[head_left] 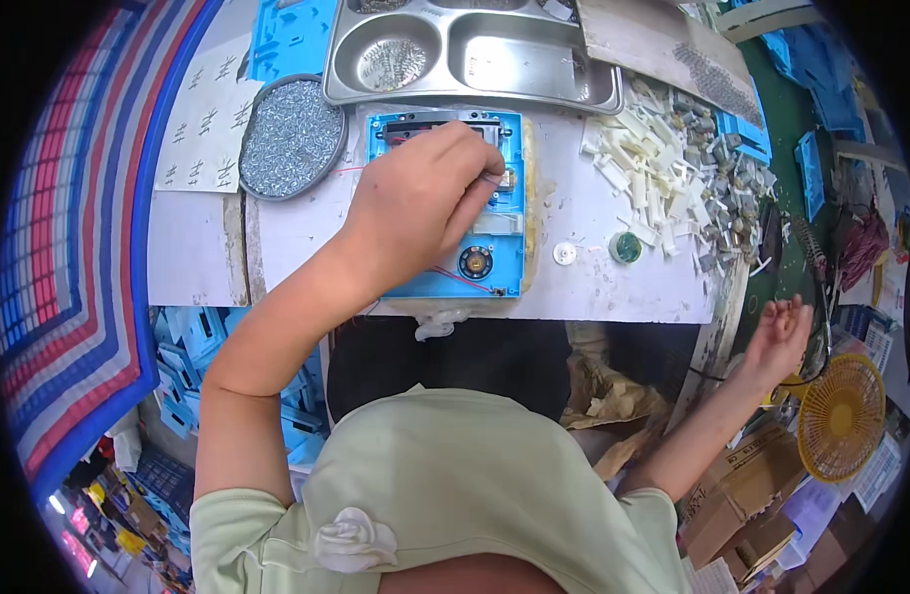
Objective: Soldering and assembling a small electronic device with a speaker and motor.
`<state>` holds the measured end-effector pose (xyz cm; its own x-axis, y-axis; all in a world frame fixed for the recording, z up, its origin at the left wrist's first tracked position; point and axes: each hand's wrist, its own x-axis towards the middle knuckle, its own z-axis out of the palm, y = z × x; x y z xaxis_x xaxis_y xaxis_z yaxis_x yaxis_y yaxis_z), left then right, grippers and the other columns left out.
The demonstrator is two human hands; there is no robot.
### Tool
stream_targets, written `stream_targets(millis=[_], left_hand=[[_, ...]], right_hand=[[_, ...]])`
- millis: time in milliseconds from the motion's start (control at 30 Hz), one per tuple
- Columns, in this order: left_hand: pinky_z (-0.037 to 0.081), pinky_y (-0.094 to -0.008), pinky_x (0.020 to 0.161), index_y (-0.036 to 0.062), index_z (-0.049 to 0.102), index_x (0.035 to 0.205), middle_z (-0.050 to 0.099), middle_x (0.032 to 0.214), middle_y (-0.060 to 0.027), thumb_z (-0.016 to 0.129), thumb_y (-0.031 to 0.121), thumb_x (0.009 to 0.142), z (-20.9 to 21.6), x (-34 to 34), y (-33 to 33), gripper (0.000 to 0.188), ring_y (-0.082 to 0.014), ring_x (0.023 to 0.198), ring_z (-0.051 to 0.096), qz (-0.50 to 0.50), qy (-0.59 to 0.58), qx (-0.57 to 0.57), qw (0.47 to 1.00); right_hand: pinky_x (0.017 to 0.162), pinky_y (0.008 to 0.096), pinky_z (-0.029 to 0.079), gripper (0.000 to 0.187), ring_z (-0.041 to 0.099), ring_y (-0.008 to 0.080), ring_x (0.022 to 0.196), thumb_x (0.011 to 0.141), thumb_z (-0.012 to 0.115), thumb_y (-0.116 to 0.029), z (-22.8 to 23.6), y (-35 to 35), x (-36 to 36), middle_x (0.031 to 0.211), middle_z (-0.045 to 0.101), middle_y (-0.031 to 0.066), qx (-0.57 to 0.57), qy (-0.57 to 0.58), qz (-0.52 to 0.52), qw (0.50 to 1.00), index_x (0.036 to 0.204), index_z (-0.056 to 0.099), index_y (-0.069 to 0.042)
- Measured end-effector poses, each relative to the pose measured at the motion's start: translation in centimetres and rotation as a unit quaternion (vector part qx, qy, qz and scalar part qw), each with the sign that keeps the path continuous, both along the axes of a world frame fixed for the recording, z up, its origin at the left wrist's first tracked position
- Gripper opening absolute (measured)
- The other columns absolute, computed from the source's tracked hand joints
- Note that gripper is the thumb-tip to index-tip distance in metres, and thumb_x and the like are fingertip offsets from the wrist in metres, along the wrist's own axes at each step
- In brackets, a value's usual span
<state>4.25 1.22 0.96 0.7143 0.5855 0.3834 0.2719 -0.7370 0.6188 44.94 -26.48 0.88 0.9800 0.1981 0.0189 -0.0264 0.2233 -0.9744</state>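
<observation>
A blue plastic casing (401, 287) lies on the white worktop in front of me. Inside it sit a round black speaker (475, 262), thin red wires and a black strip along the far side. My left hand (425, 183) reaches over the casing, thumb and fingers pinched at its right half; what they hold is too small to tell. Part of the casing is hidden under that hand. Off the table's right edge, my right hand (780, 342) is raised with loosely bent fingers and nothing visible in it. A dark cord hangs beside it, near a yellow fan (841, 406).
A grey dish of small screws (292, 139) stands left of the casing. Behind is a steel compartment tray (465, 99). White plastic pieces (633, 158) and metal parts (722, 198) are heaped at right, near a small green-filled pot (625, 247) and a white disc (565, 254).
</observation>
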Motion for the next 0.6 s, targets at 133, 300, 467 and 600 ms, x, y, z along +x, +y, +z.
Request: stream_targets(millis=[133,300,467,600], left_hand=[[0.047,-0.0381,0.076,0.0057,0.068,0.092,0.063,0.093,-0.0079,0.074,0.002,0.082,-0.1,0.6,0.3,0.013,-0.0276,0.085,0.061,0.001,0.033,0.119,0.992],[0.042,-0.0386,0.082,0.0083,0.07,0.09,0.06,0.097,-0.0057,0.078,0.008,0.076,-0.3,1.0,0.7,0.016,-0.0259,0.09,0.057,0.022,0.043,0.141,0.989],[0.043,-0.0395,0.081,0.0074,0.071,0.09,0.059,0.098,-0.0069,0.079,0.007,0.074,-0.1,0.7,1.0,0.018,-0.0273,0.091,0.056,0.01,0.047,0.118,0.992],[0.043,-0.0395,0.08,0.0065,0.07,0.09,0.059,0.098,-0.008,0.08,0.004,0.072,-0.4,0.9,1.6,0.02,-0.0283,0.091,0.057,-0.015,0.042,0.119,0.992]], right_hand=[[0.07,0.0313,0.05,0.018,0.059,0.0159,0.078,0.1,0.069,-0.014,-2.4,-4.1,9.5,0.095,0.064,0.0085,0.055,-0.012,0.061,0.997,0.108,0.062,0.0],[0.064,0.0294,0.048,0.019,0.058,0.0153,0.069,0.097,0.073,-0.016,-0.4,-1.7,9.5,0.08,0.06,0.0061,-0.085,-0.12,-0.123,0.981,0.101,0.063,0.0],[0.068,0.0307,0.052,0.029,0.058,0.0163,0.073,0.099,0.063,-0.023,0.6,-5.7,4.8,0.095,0.069,0.0127,0.06,-0.114,-0.088,0.988,0.112,0.066,0.003],[0.075,0.0321,0.052,0.04,0.059,0.0153,0.08,0.1,0.061,-0.029,-0.4,-0.6,-5.8,0.108,0.068,0.0119,0.06,-0.057,0.126,0.989,0.126,0.064,0.002]])
